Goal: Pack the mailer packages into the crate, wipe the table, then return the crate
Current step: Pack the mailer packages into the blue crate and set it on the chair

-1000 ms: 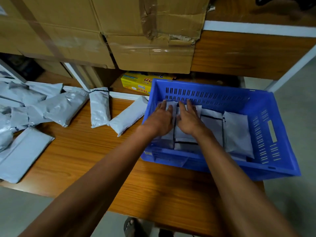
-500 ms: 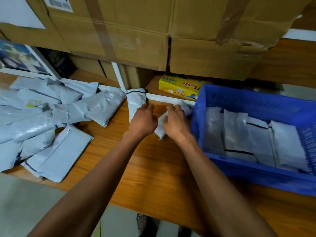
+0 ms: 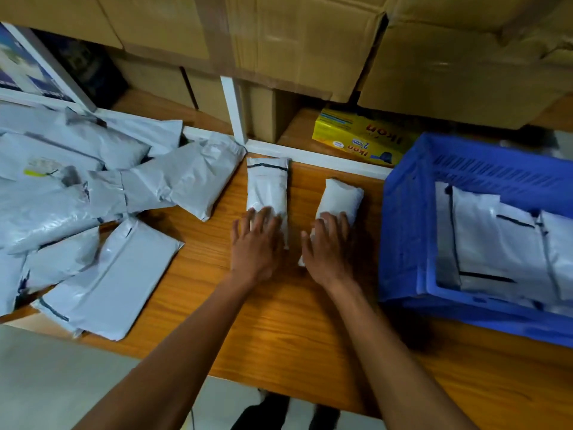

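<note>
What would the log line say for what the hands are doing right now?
stage: packing | left hand: on upright mailer | right hand: on tilted mailer | crate: partly filled | wiping: not begun

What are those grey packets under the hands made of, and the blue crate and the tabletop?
The two mailer packages look like thin plastic film: glossy, wrinkled, catching highlights. The blue crate seems to be moulded hard plastic, with slotted walls and a smooth, even colour. The table shows an orange wood grain with a slight sheen; whether solid wood or laminate cannot be told.
</note>
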The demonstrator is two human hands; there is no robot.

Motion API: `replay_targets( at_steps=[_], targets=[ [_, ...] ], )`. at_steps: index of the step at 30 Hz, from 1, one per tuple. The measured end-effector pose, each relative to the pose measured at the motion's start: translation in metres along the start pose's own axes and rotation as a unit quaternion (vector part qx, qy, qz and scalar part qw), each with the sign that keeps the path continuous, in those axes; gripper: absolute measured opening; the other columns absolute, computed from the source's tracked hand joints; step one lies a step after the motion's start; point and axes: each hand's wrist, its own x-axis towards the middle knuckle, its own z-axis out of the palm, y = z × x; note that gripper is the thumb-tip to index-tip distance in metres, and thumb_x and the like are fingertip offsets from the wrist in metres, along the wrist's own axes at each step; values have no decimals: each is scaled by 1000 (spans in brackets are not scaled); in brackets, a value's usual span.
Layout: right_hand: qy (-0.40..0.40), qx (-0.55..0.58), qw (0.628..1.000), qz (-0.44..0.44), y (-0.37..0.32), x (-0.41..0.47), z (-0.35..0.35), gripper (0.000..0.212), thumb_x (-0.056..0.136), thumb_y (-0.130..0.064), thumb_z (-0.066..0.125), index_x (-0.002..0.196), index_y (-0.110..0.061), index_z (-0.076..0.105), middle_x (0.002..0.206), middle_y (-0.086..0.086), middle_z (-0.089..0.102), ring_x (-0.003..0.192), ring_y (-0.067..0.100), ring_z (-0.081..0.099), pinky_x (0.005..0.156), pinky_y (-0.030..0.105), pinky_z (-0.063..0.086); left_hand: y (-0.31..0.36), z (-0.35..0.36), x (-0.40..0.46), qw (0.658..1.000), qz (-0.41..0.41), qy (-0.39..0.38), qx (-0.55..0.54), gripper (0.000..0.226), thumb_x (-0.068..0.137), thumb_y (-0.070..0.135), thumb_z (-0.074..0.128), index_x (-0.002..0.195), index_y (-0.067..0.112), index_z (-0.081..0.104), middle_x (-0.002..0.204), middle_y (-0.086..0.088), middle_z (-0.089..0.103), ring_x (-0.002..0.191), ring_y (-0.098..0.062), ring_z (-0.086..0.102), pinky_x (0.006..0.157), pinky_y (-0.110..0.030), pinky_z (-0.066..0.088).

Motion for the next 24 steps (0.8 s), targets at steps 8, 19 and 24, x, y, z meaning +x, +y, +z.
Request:
replay_targets(
  at_steps=[8, 19, 24],
  targets=[
    [-32, -35, 998, 30, 10, 25, 16, 86, 94, -53, 67, 165, -34, 23, 176, 5, -10, 159, 46, -10, 122, 69, 17, -8, 3, 47, 1000, 8, 20, -7, 77, 103, 65, 41, 169, 33, 15, 177, -11, 7, 160, -45, 9, 122, -64, 24],
    [-72, 0, 994, 82, 1, -17, 2, 105, 97, -32, 66, 168, -31, -11, 172, -5, -32, 158, 42, -25, 125, 63, 18, 11, 18, -10, 997, 32, -69, -15, 93, 98, 49, 57, 170, 37, -1, 177, 0, -19, 161, -35, -22, 131, -58, 15],
    [-101, -53, 992, 56, -5, -54, -16, 92, 98, -31, 58, 169, -29, -1, 174, -3, -23, 159, 42, -17, 120, 65, 35, 22, 8, -57, 997, 24, -67, -41, 84, 96, 45, 49, 170, 34, 12, 179, -5, 2, 164, -35, -5, 130, -56, 22]
  ],
)
